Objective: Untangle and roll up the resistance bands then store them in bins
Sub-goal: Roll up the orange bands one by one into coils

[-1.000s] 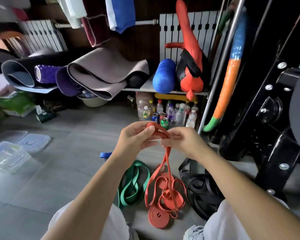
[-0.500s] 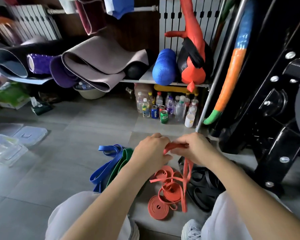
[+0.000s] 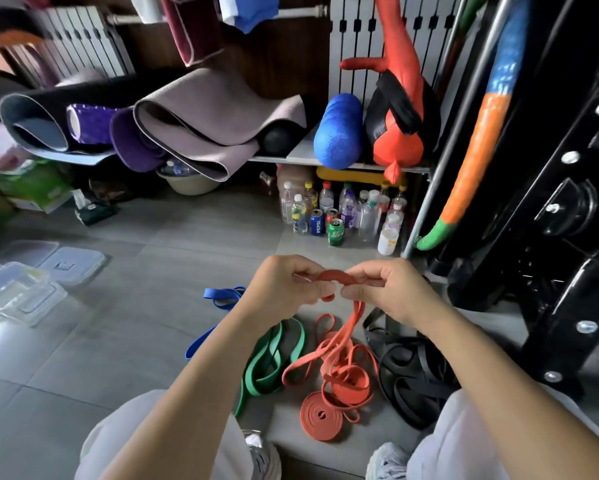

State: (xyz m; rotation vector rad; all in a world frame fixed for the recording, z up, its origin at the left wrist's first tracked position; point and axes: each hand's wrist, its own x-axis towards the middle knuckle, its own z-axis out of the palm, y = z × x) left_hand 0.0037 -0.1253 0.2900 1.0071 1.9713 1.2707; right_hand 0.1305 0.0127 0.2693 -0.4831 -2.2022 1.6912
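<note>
While the left hand point(image 3: 287, 284) and right hand point(image 3: 391, 289) pinch the orange band point(image 3: 336, 276) close together above the floor pile, the person should probably wind it tightly, keeping the strip flat.

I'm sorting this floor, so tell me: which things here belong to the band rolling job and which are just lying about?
Job: orange band pinched by left hand and right hand, rolled orange coil, green band, blue band, black bands, clear bins.
Lying about: rolled mats, blue foam roller, bottles and cans.
</note>
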